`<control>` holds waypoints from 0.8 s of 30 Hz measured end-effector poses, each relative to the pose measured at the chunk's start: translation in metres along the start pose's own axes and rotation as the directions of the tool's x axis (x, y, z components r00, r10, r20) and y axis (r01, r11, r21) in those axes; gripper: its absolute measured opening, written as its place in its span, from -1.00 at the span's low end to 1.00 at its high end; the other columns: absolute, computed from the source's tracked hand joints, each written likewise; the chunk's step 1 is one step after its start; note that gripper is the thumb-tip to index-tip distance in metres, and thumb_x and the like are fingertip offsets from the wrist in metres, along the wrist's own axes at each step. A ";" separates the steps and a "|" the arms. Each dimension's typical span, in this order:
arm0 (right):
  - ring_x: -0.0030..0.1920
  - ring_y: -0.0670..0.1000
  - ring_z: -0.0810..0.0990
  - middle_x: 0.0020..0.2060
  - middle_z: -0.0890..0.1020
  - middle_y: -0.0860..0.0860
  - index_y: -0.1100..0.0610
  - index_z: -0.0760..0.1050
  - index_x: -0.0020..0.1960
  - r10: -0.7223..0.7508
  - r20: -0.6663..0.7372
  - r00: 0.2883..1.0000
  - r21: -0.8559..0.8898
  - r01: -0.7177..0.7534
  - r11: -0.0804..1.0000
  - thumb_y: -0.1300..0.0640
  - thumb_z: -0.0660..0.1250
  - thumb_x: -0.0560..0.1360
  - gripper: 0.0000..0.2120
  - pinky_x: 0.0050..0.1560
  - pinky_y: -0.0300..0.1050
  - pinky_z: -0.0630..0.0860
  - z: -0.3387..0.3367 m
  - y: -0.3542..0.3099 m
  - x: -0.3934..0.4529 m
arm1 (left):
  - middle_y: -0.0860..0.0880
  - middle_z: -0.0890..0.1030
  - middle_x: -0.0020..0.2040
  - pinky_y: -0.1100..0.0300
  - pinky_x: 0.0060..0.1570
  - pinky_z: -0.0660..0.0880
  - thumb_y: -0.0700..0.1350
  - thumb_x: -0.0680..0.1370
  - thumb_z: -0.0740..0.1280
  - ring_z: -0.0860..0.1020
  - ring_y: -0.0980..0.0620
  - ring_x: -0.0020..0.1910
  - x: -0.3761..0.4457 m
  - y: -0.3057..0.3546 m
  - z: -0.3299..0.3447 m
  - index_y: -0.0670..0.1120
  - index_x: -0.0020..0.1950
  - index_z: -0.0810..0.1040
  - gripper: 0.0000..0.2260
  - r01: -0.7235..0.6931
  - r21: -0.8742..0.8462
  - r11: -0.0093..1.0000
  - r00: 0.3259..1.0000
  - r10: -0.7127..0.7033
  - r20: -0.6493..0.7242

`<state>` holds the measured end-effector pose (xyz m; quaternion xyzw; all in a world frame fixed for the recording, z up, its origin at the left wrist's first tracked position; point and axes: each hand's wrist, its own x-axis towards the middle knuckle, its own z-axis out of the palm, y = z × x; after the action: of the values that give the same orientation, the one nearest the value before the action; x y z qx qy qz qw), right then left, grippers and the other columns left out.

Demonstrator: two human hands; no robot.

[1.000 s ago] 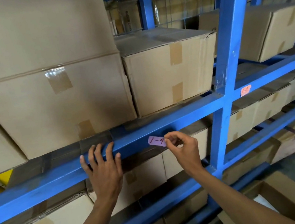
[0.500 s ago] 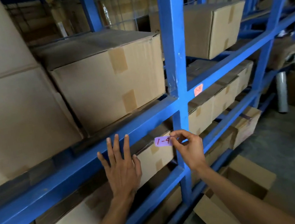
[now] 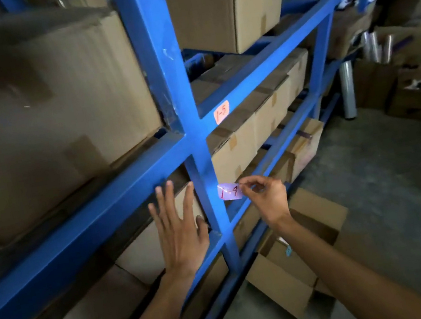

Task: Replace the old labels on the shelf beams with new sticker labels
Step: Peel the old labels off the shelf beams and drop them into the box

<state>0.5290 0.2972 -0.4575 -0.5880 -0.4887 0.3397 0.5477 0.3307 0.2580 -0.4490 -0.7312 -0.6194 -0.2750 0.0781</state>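
Purple "1-4" label (image 3: 229,191) is pinched by one edge in right hand (image 3: 265,196), held free in front of the blue upright (image 3: 164,89), apart from any beam. Left hand (image 3: 181,231) is spread flat, nothing gripped. Risks: the loose sticker could curl or stick to the fingers. Orange "1-5" label (image 3: 221,112) is on its beam. Shelf cartons are taped shut, contents hidden; open floor carton (image 3: 299,264) interior can't be made out.

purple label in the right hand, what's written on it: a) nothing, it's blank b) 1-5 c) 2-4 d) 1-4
d: the purple label pinched by the right hand reads 1-4 in red, while the orange label stuck on the shelf beam above reads 1-5.
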 end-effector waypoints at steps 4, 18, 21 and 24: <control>-0.32 -0.26 0.60 -0.31 0.69 -0.12 0.00 0.67 -0.19 0.131 -0.052 0.990 -0.080 -0.135 0.988 0.24 0.46 0.42 -0.86 -0.16 -0.35 0.52 -0.026 0.055 0.026 | -0.18 0.21 0.54 -0.15 0.37 0.39 -0.25 0.42 0.35 0.21 -0.18 0.52 0.017 0.013 0.064 -0.05 0.53 0.26 -0.32 -0.106 -0.195 0.975 0.955 0.154 0.252; -0.05 0.06 0.67 -0.13 0.74 -0.01 -0.03 0.71 -0.07 0.603 -0.199 0.773 -0.404 -0.625 0.668 0.16 0.34 0.43 -0.80 -0.10 -0.14 0.56 -0.118 0.289 0.068 | -0.16 0.22 0.51 -0.02 0.46 0.29 -0.08 0.53 0.34 0.27 -0.17 0.50 0.064 0.025 0.325 0.00 0.53 0.27 -0.43 -0.149 -0.171 0.974 0.678 0.226 0.699; 0.07 0.13 0.62 0.00 0.72 0.02 -0.11 0.69 0.04 0.613 -0.211 0.761 -0.535 -0.615 0.579 0.07 0.30 0.48 -0.76 -0.02 -0.14 0.49 -0.123 0.327 0.074 | -0.14 0.15 0.55 0.06 0.46 0.22 -0.10 0.53 0.36 0.21 -0.13 0.52 0.076 0.024 0.365 -0.02 0.53 0.28 -0.42 -0.185 -0.148 0.972 0.682 0.235 0.693; 0.10 0.15 0.63 0.04 0.71 0.05 -0.12 0.67 0.07 0.629 -0.206 0.749 -0.620 -0.598 0.509 0.00 0.29 0.51 -0.78 0.02 -0.09 0.52 -0.124 0.367 0.081 | -0.23 0.17 0.55 -0.14 0.46 0.27 -0.12 0.46 0.44 0.17 -0.22 0.53 0.080 0.017 0.397 -0.10 0.49 0.36 -0.39 -0.294 -0.097 0.951 0.682 0.280 0.675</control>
<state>0.7431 0.3633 -0.7835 -0.8658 -0.3471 0.3320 0.1400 0.4748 0.5036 -0.7375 -0.8675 -0.4849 0.0339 -0.1052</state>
